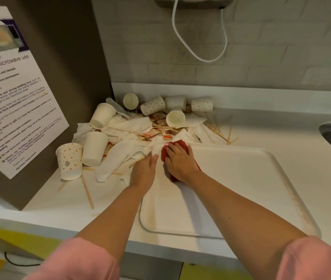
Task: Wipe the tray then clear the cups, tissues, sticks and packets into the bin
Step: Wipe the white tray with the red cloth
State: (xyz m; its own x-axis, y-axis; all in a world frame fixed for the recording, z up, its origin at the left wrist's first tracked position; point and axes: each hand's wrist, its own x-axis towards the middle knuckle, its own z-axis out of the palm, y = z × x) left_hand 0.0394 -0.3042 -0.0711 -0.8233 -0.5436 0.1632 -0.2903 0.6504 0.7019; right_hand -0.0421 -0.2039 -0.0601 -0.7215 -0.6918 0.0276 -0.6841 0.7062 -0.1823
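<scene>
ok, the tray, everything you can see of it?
The tray is cream-white, plastic-looking and rectangular, with rounded corners and a low raised rim. It lies flat on the white counter, skewed to the counter's front edge. Brownish smears run along its right rim and its near-left part. The right hand presses a red cloth on its far-left corner, where crumpled tissues overlap the rim. The left hand rests at that edge.

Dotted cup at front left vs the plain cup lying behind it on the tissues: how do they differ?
The dotted cup has orange spots; the plain cup is bare white. The dotted cup stands on end on the counter; the plain cup lies on its side on tissues. Both are paper cups, off the tray.
</scene>
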